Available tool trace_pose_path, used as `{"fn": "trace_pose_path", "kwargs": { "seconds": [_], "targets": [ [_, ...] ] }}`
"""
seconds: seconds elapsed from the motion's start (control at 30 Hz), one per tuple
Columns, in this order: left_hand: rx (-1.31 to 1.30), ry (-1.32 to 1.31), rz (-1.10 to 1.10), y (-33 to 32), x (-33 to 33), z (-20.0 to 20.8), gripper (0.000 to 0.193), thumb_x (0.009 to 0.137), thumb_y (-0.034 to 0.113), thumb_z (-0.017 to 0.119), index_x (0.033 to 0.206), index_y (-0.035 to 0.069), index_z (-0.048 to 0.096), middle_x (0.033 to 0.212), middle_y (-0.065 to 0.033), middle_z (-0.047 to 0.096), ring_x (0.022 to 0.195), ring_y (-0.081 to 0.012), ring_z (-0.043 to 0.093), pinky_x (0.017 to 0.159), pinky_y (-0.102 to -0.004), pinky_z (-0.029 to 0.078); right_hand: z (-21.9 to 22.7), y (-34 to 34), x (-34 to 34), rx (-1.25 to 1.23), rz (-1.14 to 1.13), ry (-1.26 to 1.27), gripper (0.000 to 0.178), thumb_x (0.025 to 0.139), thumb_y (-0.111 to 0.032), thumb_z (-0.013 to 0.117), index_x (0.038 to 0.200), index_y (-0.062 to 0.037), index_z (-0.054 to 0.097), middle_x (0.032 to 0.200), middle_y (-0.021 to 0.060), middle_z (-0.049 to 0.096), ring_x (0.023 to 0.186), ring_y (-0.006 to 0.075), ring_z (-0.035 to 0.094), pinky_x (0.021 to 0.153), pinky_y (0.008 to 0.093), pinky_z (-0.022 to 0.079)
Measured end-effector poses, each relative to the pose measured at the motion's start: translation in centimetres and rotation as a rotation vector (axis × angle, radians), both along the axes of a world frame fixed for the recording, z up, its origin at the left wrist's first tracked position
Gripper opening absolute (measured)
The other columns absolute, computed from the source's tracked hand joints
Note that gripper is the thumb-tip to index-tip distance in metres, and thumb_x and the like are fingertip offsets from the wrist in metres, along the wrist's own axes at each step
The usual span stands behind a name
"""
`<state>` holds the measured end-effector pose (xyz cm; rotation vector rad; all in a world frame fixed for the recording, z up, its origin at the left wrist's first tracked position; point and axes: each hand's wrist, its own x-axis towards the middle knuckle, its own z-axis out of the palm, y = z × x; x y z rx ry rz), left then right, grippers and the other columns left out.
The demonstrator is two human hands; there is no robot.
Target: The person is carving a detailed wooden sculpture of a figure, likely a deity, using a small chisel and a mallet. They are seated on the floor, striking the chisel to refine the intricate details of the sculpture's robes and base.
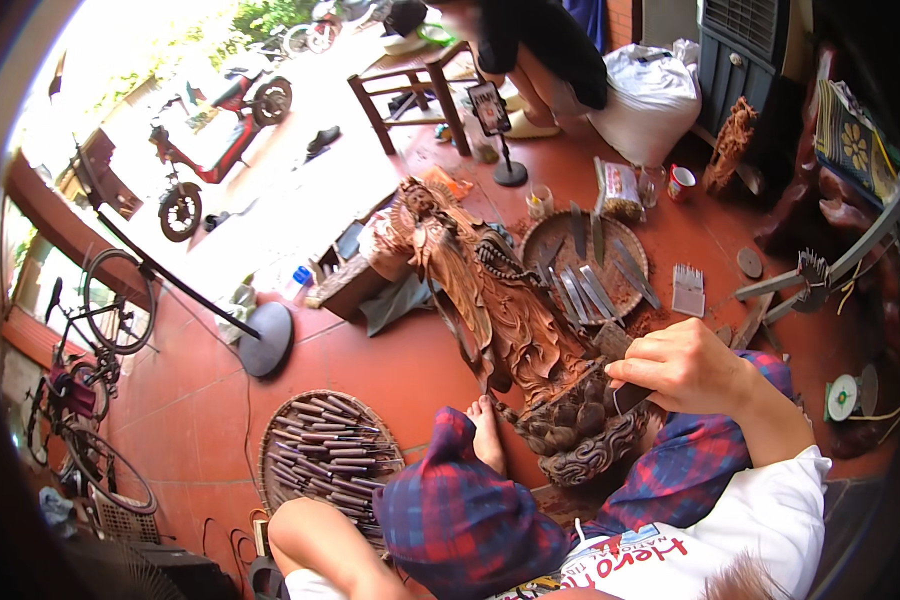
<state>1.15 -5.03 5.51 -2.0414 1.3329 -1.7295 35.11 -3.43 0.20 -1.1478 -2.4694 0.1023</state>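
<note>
A large carved wooden statue [500, 310] lies tilted on the red tile floor, head toward the upper left and ornate base [595, 445] against my legs. My right hand [685, 365] is closed on a dark flat carving tool [630, 397] whose tip rests on the statue's base. Only my left forearm [320, 545] shows at the lower left. That hand is hidden behind my knee in plaid shorts [460, 510]. My bare foot [487, 430] rests beside the base.
Two round woven trays hold several chisels, one [270, 450] at my left and one [630, 250] beyond the statue. Further off are a phone on a stand [492, 110], a wooden chair [450, 95], a white sack [650, 90], a mug [682, 182], another person [540, 40], a motorbike [210, 150] and bicycles [100, 320].
</note>
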Motion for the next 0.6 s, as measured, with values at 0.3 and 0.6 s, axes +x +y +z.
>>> {"fn": "trace_pose_path", "kwargs": {
  "seconds": [0.3, 0.6],
  "targets": [
    [-0.357, 0.638, 0.755, 0.8, -2.9, 4.0, 0.022, 0.091, 0.026, 0.069, 0.102, 0.008, 0.074, 0.098, -0.0087, 0.072, 0.086, -0.0206, 0.066, 0.075, -0.0272, 0.054, 2.9, -3.6, 2.4, 0.272, -0.212, 0.181, 0.032, 0.063, -0.001, 0.078, 0.094, -0.0046, 0.071, 0.079, 0.0079, 0.070, 0.072, 0.0264, 0.070, 0.062, 0.0370, 0.054],
    [-1.344, 0.679, -0.149, -7.2, -3.2, 13.8, 0.026, 0.086, 0.033, 0.075, 0.084, 0.015, 0.058, 0.083, 0.0018, 0.051, 0.094, -0.0117, 0.043, 0.076, -0.0282, 0.036, -1.4, -5.0, 6.5, 0.102, -0.398, 0.024, 0.024, 0.068, 0.003, 0.065, 0.091, -0.0035, 0.068, 0.088, 0.0131, 0.070, 0.083, 0.0338, 0.069, 0.073, 0.0407, 0.054]
  ]
}}
